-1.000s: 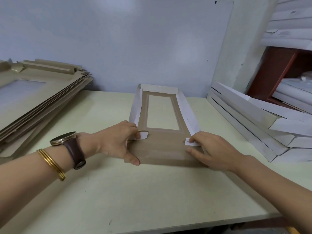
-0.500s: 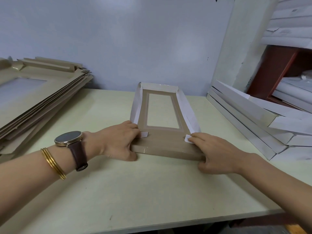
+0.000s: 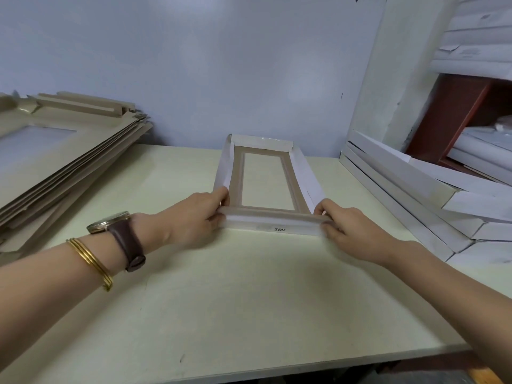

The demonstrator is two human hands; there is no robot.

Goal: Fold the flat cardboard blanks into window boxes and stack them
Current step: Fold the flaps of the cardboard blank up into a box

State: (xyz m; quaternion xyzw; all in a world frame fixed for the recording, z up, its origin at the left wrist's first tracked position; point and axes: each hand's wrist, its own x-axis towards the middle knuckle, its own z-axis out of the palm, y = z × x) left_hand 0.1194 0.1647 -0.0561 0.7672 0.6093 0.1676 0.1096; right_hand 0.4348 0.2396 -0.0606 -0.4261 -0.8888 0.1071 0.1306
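Left hand (image 3: 191, 217), right hand (image 3: 352, 228) pinching window box (image 3: 266, 227), blanks (image 3: 69, 151) stacked left, folded boxes (image 3: 410, 189) right

— What colours do we see between our hands?
— The window box (image 3: 237, 178) is brown inside, with white walls; small dark letters mark the near wall.
— And left of our left hand (image 3: 194, 220)?
— Beige flat blanks (image 3: 69, 151). On that wrist we wear a brown watch strap (image 3: 127, 242) and gold bangles (image 3: 91, 261).
— Right of our right hand (image 3: 352, 231)?
— White finished boxes (image 3: 415, 195). The table (image 3: 249, 300) beneath is pale cream.
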